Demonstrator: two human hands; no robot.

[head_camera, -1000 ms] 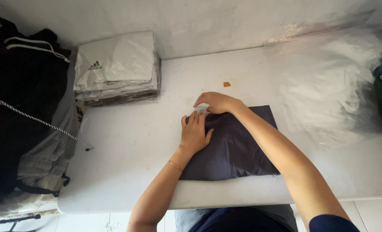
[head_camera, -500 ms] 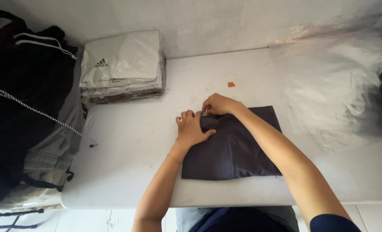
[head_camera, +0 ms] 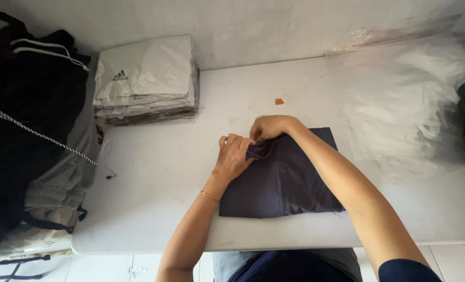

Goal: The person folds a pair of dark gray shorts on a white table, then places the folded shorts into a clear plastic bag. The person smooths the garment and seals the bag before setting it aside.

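Two hands are down on the folded dark navy garment, and I'm watching them work its far left corner. It lies flat on the white table, a rough rectangle near the front edge, just ahead of the person's body. My left hand sits over the garment's upper left edge, fingers curled in, pinching a small bunch of the cloth. My right hand comes in from the far side, fingers bent and closed on the same bunched fold, so the two hands are touching at the knuckles. The right forearm crosses the garment on a slant. I can see a thin bracelet on the left wrist.

Off to the left, against the wall, there's a stack of flat packed garments in clear plastic bags, well apart from the hands. A small orange scrap lies on the table just beyond the right hand. On the right side, a sheet of clear plastic film is spread over the table. At the far left edge hangs a heap of dark clothing with white drawcords, with a speckled cord trailing across it.
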